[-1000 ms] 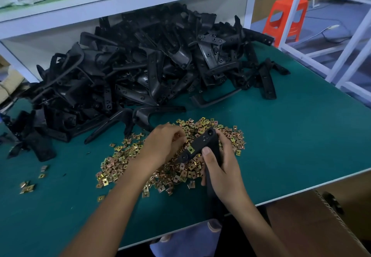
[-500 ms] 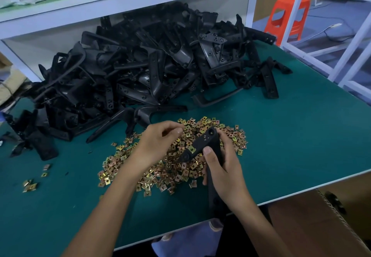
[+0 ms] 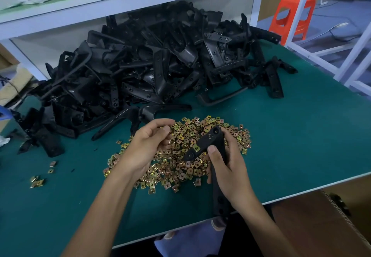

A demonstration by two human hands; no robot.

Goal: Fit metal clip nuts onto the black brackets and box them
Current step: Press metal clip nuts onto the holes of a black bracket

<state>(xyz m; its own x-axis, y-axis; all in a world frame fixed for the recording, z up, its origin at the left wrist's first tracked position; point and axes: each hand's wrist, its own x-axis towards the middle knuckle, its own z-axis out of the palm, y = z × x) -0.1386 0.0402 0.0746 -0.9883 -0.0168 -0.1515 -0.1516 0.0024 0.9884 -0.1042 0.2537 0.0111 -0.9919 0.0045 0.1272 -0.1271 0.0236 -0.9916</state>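
On my feed the right hand (image 3: 230,168) grips one bracket (image 3: 208,142), with the thumb pressed across its face and the fingers wrapped behind it. The bracket is held tilted over the near side of the nut pile (image 3: 180,168). Its upper end points away from me and its long lower end runs down past the table (image 3: 291,146) edge. I can see one clip nut (image 3: 195,147) seated on the bracket, just beside the thumb tip.

The left hand (image 3: 148,146) hovers over the left part of the nut pile with its fingers curled and the thumb meeting the forefinger. I cannot tell whether a nut is pinched there, as it is too small to make out.

The nut pile is spread on the green table between the hands and the bracket heap (image 3: 160,65), which sits at the back under the shelf (image 3: 120,1). A few stray nuts (image 3: 37,182) lie well apart to the left. A carton (image 3: 311,226) stands below the table's near right corner, and an orange stool (image 3: 291,15) is on the floor far right
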